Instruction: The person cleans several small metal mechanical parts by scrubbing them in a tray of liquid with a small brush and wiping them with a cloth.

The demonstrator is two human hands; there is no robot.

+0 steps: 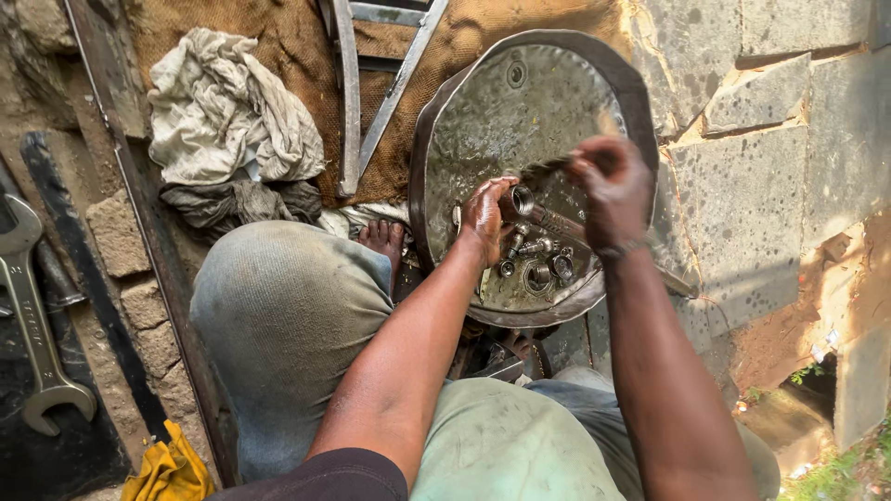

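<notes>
Nearby, one rag (232,111) and one wrench (32,325) are laid aside, left hand (484,218) closed on a fitting (522,199), right hand (613,190) closed on a brush (548,167), several nuts (543,264) seen in one pan (492,121).

Big open-ended spanner (32,325), crumpled pale rag (232,107), yellow cloth (169,471), metal bars (348,93).

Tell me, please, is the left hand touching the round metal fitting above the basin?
Touching: the head view shows the left hand with its fingertips closed around the round metal fitting over the metal basin.
</notes>
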